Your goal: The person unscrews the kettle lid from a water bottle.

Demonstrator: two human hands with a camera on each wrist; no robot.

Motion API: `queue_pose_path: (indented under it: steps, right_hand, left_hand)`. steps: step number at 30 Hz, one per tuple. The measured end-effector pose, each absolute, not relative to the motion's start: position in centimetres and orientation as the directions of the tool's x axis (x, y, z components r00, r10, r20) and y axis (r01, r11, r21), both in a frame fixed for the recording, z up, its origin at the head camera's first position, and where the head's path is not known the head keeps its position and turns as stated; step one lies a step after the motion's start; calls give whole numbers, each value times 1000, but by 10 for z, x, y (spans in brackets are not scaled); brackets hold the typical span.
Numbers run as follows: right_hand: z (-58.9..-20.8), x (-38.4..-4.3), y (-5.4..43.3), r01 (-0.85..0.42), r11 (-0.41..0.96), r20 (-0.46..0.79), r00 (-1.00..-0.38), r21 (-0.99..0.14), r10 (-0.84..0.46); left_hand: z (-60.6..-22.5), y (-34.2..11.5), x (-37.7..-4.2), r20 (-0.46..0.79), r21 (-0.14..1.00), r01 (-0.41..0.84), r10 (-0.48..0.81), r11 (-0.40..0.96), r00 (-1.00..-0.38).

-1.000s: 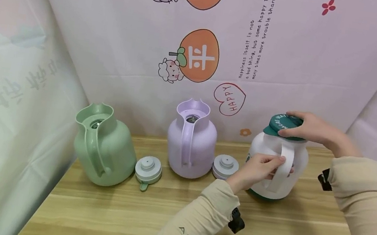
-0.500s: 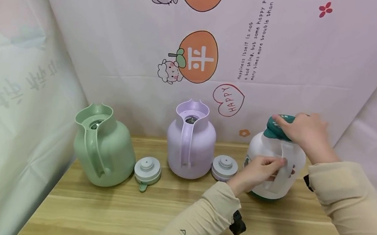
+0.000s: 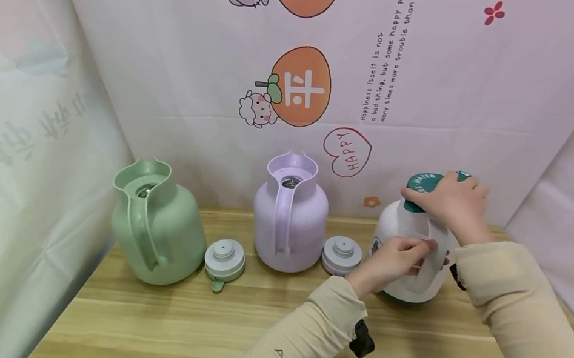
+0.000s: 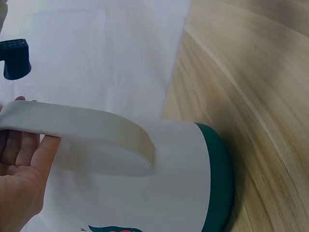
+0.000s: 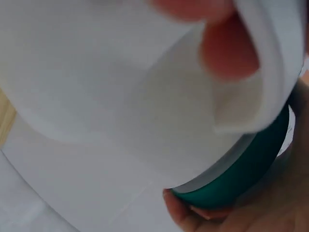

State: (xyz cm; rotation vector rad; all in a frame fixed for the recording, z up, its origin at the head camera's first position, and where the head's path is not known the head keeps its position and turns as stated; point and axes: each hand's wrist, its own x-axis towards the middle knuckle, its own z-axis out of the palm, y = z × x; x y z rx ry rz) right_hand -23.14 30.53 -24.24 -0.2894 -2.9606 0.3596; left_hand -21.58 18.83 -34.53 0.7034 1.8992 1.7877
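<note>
On the right of the head view stands a white thermos jug (image 3: 393,218) with a dark green lid (image 3: 421,184) on top. My right hand (image 3: 454,204) grips that lid from above, thumb on the near left side and fingers across the far side. In the right wrist view, the lid (image 5: 236,176) sits over a grey band at the jug's neck, with fingertips curled under its edge. My left hand (image 3: 393,261) holds the jug's handle (image 3: 430,269); the left wrist view shows fingers wrapped round the handle (image 4: 82,118), thumb hidden.
Left of the white jug are a lilac jug (image 3: 308,225) and a sage green jug (image 3: 177,231), both open-topped. Beside them lie their grey stoppers, one near the lilac jug (image 3: 342,253) and a green-tabbed stopper (image 3: 224,261). Printed cloth (image 3: 181,66) hangs behind the wooden table (image 3: 177,335).
My right hand has twisted round on the lid and its forearm has swung left. The lid's lettering and spout have shifted round with it. My left hand keeps holding the handle.
</note>
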Motion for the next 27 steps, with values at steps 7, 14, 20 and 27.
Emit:
queue_pose_path:
  steps: [7,14,20,27]
  right_hand:
    - [-232,-236,331,-3,946,17,-1000,-324,3]
    - [-232,-231,319,148,947,7,-988,-284,157]
    - [-238,-227,310,171,964,70,-980,-204,188]
    - [-238,-229,321,73,959,85,-991,-274,100]
  left_hand:
    - [-345,189,-216,5,996,60,620,68,-784]
    - [-343,189,-214,11,996,60,613,59,-790]
    - [-344,188,-213,11,997,59,602,59,-799]
    - [-345,189,-213,17,998,55,615,43,-788]
